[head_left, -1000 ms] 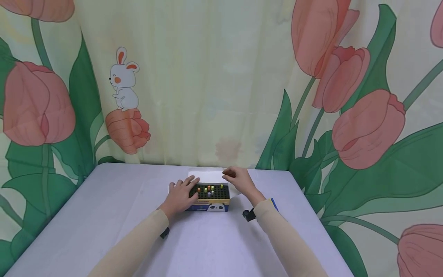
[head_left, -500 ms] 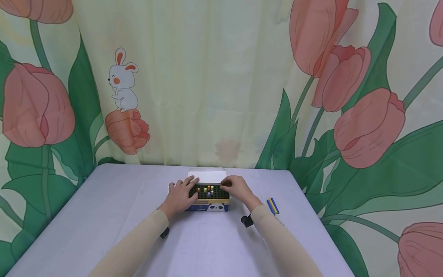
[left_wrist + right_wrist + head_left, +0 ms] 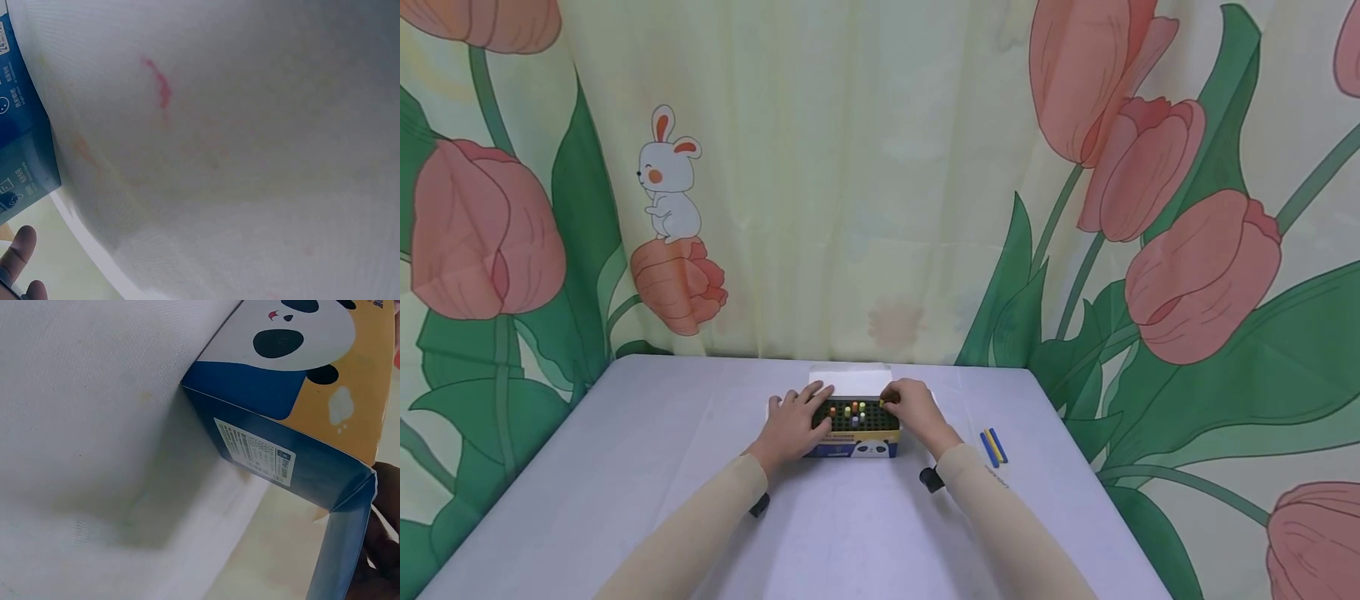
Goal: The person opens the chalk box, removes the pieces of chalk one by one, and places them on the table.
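Three loose sticks [image 3: 992,447] lie on the desk [image 3: 865,525], right of centre, while six upright sticks [image 3: 847,412] stand in the box [image 3: 872,449] at lower middle, most holes bare; the job looks partway, several still to handle. The left hand [image 3: 790,423] rests spread over the box; the right hand [image 3: 919,410] seems to pinch a yellow stick [image 3: 882,403] at its far corner, where a second ago it hung higher, holding nothing I could make out

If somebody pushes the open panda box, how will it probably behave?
The box would probably slide rather than tip, being wider than tall. Its side flap looks thin and may bend. Sticks poking up from its holes might wobble.
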The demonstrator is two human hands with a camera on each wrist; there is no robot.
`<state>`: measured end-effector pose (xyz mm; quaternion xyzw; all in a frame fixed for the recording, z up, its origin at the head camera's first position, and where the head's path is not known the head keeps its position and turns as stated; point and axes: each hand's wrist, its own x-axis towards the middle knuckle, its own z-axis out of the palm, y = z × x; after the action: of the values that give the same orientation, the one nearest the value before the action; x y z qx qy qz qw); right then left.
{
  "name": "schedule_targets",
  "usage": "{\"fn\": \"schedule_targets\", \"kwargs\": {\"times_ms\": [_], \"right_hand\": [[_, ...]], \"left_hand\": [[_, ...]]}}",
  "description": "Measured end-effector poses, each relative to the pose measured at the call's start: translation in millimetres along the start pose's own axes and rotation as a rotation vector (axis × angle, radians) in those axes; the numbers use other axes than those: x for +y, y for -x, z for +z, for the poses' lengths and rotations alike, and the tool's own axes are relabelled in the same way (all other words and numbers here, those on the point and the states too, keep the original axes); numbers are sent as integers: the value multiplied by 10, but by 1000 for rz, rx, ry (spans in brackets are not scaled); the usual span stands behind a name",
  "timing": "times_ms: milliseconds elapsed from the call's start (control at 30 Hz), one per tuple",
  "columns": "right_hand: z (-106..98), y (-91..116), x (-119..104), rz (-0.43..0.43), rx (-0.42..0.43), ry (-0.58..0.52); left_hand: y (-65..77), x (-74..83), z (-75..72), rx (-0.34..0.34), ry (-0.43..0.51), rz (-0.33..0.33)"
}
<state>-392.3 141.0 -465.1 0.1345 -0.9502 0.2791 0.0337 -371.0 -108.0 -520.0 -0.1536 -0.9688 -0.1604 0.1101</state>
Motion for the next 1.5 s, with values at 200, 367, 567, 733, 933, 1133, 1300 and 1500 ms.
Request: {"fn": "schedule_targets", "kwargs": {"times_ms": [200,367,567,733,933,1133,1300,1500], "right_hand": [[3,-1,-8,-5,31,35],[3,-28,-24,-26,46,93],[5,-36,-49,-24,40,130],[-4,-27,-49,-27,22,137],[-25,-38,-42,-53,-13,176],[-19,-29,-28,-25,-33,119],[-4,-6,-17,8,-17,42],[32,-9,19,3,12,-5]], "left_hand": [[-19,4,-9,2,-8,0],[-47,9,-44,0,-7,0],[-64,-5,-46,-24,-20,-12],[-66,8,-45,-26,-26,-5],[-56,37,-77,-22,-39,5],[-34,32,-85,-40,-95,8],[-22,32,-83,-47,-112,8],[8,52,-122,-56,-95,3]]}}
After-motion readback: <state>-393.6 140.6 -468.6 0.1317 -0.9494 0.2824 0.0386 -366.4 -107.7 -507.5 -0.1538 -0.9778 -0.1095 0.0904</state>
